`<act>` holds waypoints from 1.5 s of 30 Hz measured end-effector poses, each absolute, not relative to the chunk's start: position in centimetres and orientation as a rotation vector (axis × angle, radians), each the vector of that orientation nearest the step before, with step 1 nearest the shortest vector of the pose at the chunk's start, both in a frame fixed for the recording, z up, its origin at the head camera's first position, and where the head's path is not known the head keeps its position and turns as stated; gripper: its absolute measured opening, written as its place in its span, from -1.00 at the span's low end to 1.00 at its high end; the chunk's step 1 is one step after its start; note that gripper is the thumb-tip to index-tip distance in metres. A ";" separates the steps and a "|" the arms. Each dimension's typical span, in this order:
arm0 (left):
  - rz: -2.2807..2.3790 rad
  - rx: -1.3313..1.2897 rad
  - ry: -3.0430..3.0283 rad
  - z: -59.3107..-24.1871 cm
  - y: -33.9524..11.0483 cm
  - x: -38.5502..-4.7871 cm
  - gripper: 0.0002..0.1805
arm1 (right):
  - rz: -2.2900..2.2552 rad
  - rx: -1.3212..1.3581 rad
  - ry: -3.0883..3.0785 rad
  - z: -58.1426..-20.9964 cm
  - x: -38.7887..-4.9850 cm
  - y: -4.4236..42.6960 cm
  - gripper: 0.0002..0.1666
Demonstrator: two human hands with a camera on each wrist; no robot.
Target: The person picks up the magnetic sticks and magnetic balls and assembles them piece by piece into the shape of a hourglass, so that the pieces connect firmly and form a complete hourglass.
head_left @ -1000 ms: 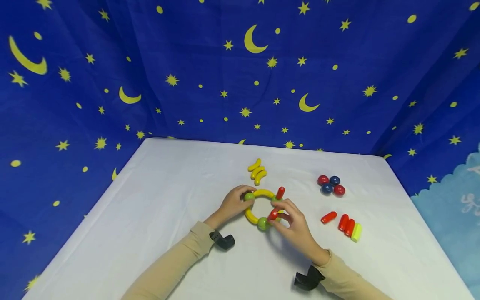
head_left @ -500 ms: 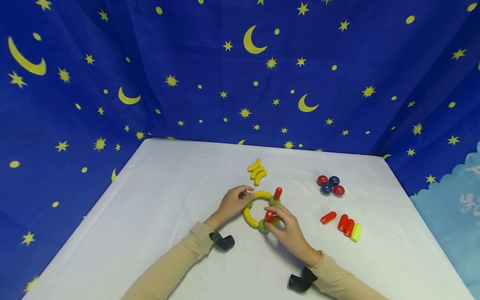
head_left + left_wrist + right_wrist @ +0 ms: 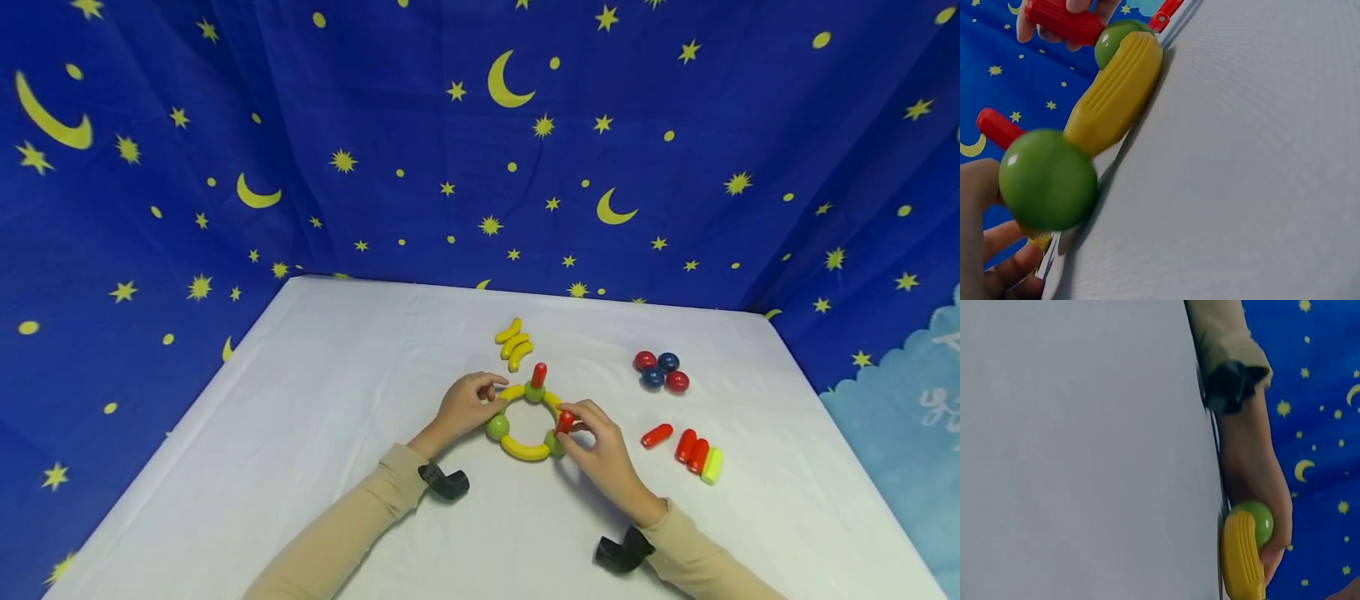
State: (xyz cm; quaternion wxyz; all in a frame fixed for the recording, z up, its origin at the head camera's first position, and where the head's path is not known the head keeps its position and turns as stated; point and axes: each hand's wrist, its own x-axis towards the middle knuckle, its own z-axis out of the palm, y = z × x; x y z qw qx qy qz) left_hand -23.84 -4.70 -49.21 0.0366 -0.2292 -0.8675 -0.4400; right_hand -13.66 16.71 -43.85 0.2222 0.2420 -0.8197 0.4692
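A toy ring of curved yellow sticks [image 3: 525,450] and green balls [image 3: 497,427] lies on the table in front of me. One red stick [image 3: 539,375] stands up from the far green ball [image 3: 534,392]. With thumb and fingers my right hand [image 3: 603,450] pinches another red stick [image 3: 566,422], which stands on the near-right green ball [image 3: 555,443]. My left hand [image 3: 465,406] holds the ring's far-left yellow stick [image 3: 513,392], thumb and fingers curled around it. In the left wrist view, the nearest green ball [image 3: 1047,180] partly hides the left fingers.
Several red sticks [image 3: 698,456] and a lime-yellow one [image 3: 712,465] lie to the right. Red and blue balls [image 3: 652,378] cluster behind them. Loose curved yellow sticks [image 3: 515,344] lie beyond the ring. A starry blue curtain [image 3: 420,150] rises behind the white table [image 3: 337,358].
The ring has turned counterclockwise: the near ball moved right with my right hand, the far ball moved left, and the left ball came toward me. My left hand has barely moved.
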 end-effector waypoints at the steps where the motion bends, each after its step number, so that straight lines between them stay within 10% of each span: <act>1: -1.333 -0.725 -2.668 -49.2 -4.7 -23.9 -0.64 | 1.289 0.660 -2.267 -43.9 -13.9 16.9 -0.54; 12: -1.374 -0.986 -2.762 -49.3 -4.9 -24.1 -0.19 | 1.253 0.516 -2.361 -43.8 -16.3 18.5 -0.55; 28: -1.525 -0.817 -2.607 -49.8 -4.2 -23.9 -0.72 | 1.290 0.445 -2.498 -46.4 -20.6 19.5 -0.52; 45: -1.568 -0.774 -2.576 -49.6 -4.4 -24.0 -0.81 | 1.285 0.436 -2.535 -46.3 -21.2 19.4 -0.51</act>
